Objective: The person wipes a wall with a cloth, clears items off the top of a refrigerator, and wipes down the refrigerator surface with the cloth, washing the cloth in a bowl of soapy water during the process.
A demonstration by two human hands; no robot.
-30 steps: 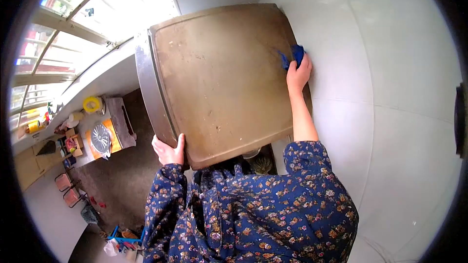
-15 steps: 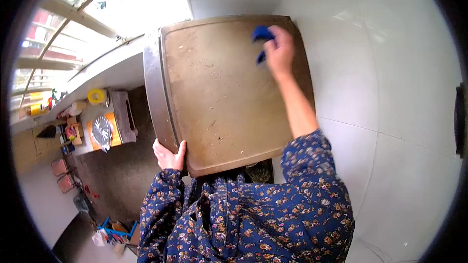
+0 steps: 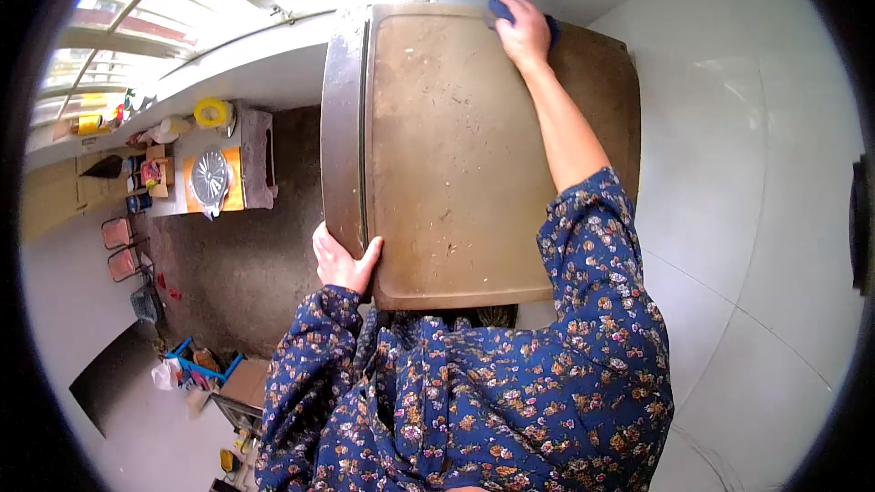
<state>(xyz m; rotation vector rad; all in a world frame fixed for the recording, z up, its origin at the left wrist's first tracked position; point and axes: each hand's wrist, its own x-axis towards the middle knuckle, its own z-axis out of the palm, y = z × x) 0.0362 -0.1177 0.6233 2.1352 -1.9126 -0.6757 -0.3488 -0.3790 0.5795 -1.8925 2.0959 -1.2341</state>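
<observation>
A brown, dirty panel [image 3: 437, 173], which looks like the top of a refrigerator, lies below me with dark specks and loose debris on it. Along its left side runs a dark door edge [image 3: 344, 128]. My left hand [image 3: 340, 260] grips the near corner of that edge, thumb on top and fingers over the outer side. At the far edge of the panel, my right hand [image 3: 524, 32] is closed on a dark blue cloth [image 3: 553, 29], pressing it to the surface. The hand covers most of the cloth.
White tiled wall [image 3: 702, 155] stands close on the right. A barred window [image 3: 137, 18] is at upper left. On the left, a table [image 3: 260, 150] bears a round patterned item [image 3: 209, 175] and a yellow ring [image 3: 212, 112]. A blue-framed item [image 3: 205, 360] lies on the floor.
My right hand has moved the cloth to the far edge of the panel. The camera view has shifted, so the panel appears farther right. My left hand keeps hold of the corner.
</observation>
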